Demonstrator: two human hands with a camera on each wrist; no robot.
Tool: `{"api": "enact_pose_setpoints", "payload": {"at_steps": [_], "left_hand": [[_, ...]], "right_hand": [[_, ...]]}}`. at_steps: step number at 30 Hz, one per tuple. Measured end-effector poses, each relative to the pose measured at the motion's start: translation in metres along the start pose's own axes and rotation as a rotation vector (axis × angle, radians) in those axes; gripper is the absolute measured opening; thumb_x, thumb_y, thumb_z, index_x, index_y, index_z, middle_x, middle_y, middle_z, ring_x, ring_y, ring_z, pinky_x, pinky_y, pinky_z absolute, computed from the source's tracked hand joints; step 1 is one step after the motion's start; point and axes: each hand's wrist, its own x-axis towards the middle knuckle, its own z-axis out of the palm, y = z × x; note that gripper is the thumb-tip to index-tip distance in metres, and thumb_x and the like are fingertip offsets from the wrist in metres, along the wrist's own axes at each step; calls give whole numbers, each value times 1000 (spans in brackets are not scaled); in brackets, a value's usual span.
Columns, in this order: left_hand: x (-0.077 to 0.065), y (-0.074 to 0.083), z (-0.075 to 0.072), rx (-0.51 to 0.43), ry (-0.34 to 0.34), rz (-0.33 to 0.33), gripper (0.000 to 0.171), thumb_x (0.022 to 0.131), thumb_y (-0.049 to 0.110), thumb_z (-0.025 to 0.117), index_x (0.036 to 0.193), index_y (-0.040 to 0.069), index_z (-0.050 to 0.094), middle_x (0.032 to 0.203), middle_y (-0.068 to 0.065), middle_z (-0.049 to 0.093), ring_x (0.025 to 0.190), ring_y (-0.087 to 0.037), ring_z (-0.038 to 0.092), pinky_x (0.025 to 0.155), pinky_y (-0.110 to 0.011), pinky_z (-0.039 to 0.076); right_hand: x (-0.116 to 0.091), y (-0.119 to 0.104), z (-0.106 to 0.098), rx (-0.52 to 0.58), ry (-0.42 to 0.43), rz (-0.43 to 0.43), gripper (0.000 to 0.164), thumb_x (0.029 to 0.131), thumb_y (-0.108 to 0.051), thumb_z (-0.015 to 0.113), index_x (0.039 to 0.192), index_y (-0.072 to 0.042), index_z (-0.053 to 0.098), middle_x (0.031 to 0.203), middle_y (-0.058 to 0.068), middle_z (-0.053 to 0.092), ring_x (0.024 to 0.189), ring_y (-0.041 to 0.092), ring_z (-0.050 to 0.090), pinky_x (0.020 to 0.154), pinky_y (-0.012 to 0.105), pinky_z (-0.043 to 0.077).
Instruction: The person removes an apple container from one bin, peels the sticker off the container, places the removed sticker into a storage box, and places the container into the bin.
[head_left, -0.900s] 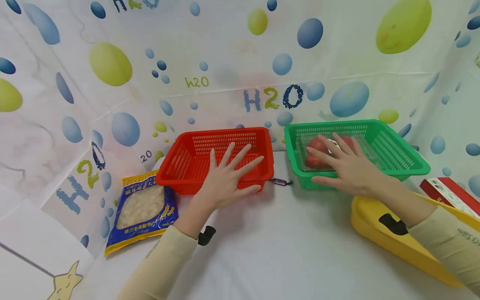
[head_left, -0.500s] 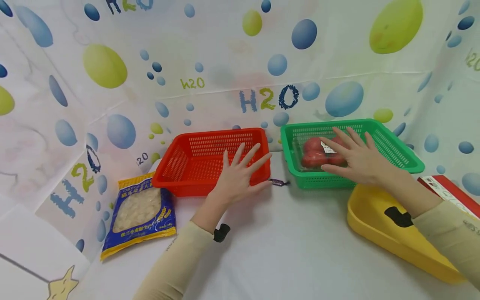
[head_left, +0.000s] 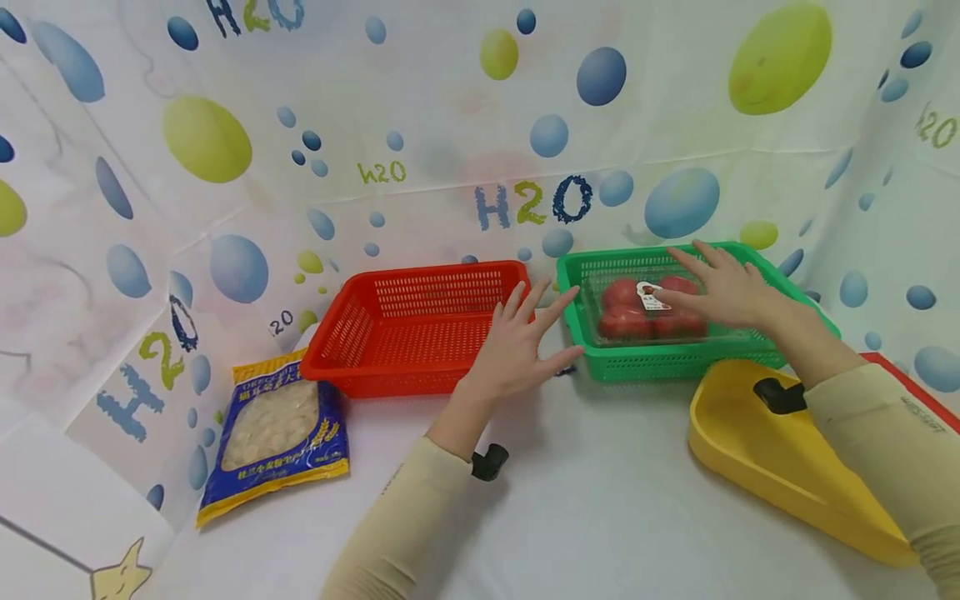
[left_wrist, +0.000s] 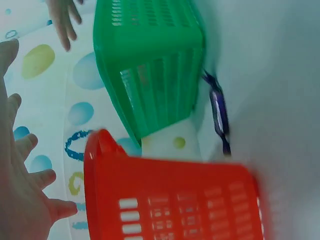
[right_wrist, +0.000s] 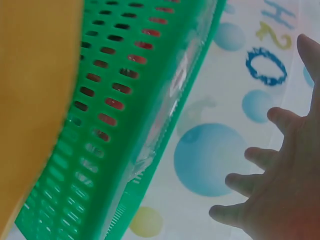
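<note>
Pack (head_left: 625,322) lies in green basket (head_left: 637,367), long axis left to right. We see right hand (head_left: 726,293) nearer, over its right part; left hand (head_left: 512,346) off its left. Both splayed, gripping nothing.

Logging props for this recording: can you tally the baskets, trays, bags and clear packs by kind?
Baskets: 2, red basket, green basket
Trays: 1, yellow tray
Bags: 1, blue bag
Clear packs: 1, fruit pack
Total: 5
</note>
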Motion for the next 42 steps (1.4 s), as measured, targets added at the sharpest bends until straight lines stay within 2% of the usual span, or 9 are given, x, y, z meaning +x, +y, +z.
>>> {"api": "enact_pose_setpoints", "payload": {"at_steps": [7, 11, 14, 21, 28, 32, 35, 42], "left_hand": [[9, 20, 12, -203, 52, -9, 73, 96, 59, 55, 160, 43, 23, 169, 4, 7, 154, -25, 5, 110, -62, 34], [11, 29, 22, -306, 86, -33, 73, 96, 56, 57, 160, 43, 24, 169, 4, 8, 153, -23, 9, 107, -62, 38], [11, 34, 31, -383, 111, -69, 72, 96, 54, 58, 159, 43, 25, 168, 5, 9, 152, -23, 13, 106, -63, 39], [11, 40, 52, -493, 140, -163, 71, 96, 57, 54, 160, 42, 26, 168, 6, 9, 151, -26, 19, 103, -63, 42], [11, 43, 76, -618, 241, -205, 70, 96, 53, 54, 159, 26, 35, 168, -2, 11, 151, -25, 18, 107, -60, 40], [11, 41, 89, -661, 285, -219, 69, 97, 49, 54, 158, 21, 37, 167, -9, 15, 149, -27, 22, 108, -55, 41], [11, 39, 96, -697, 296, -244, 69, 98, 45, 56, 158, 18, 37, 167, -8, 18, 149, -27, 24, 108, -51, 42], [11, 37, 105, -796, 304, -315, 66, 98, 42, 60, 155, 14, 42, 167, -4, 21, 150, -23, 23, 108, -51, 41]], "right_hand": [[11, 15, -9, 181, -44, 40, 95, 99, -60, 51, 162, -9, 2, 162, 34, -6, 143, 61, 6, 106, 78, 14], [14, 22, -15, 256, -127, 58, 98, 99, -55, 55, 161, -4, 0, 161, 34, 1, 144, 58, 8, 107, 76, 16], [16, 26, -19, 309, -196, 86, 101, 98, -54, 57, 160, -2, -3, 161, 34, 3, 143, 57, 8, 107, 76, 15], [22, 37, -22, 429, -262, 161, 106, 98, -59, 55, 159, -7, -14, 162, 31, -10, 144, 58, -1, 107, 78, 9], [23, 55, -19, 539, -274, 222, 106, 100, -59, 52, 156, -6, -21, 160, 31, -18, 142, 61, -1, 107, 77, 12], [25, 66, -12, 629, -257, 255, 105, 101, -57, 51, 156, -6, -21, 160, 32, -19, 142, 61, 1, 108, 76, 15], [29, 74, -4, 679, -256, 280, 106, 100, -59, 51, 156, -5, -21, 160, 32, -19, 140, 63, 3, 109, 75, 17], [38, 91, 12, 790, -344, 353, 106, 101, -60, 47, 152, -4, -27, 157, 35, -20, 140, 64, 1, 109, 74, 20]]}}
